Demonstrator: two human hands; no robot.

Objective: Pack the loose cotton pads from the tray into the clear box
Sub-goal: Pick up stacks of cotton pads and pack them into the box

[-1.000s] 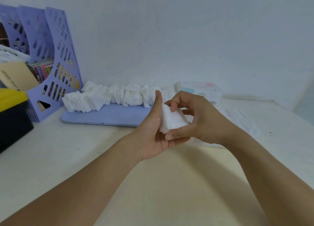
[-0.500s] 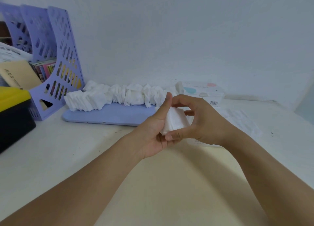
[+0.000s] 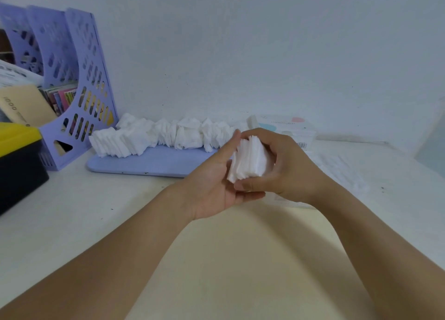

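My hands met above the counter (image 3: 72,223): left hand (image 3: 212,184) cradled and right hand (image 3: 286,172) pinched a stack of cotton pads (image 3: 250,162); more pads (image 3: 163,136) lined the tray (image 3: 149,162).

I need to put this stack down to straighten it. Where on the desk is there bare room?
The pale desk is bare in front of the lilac plastic tray, between it and your forearms. The tray's front strip is free too. Crowded: the row of loose white cotton pads behind, and the black-and-yellow bin on the left.
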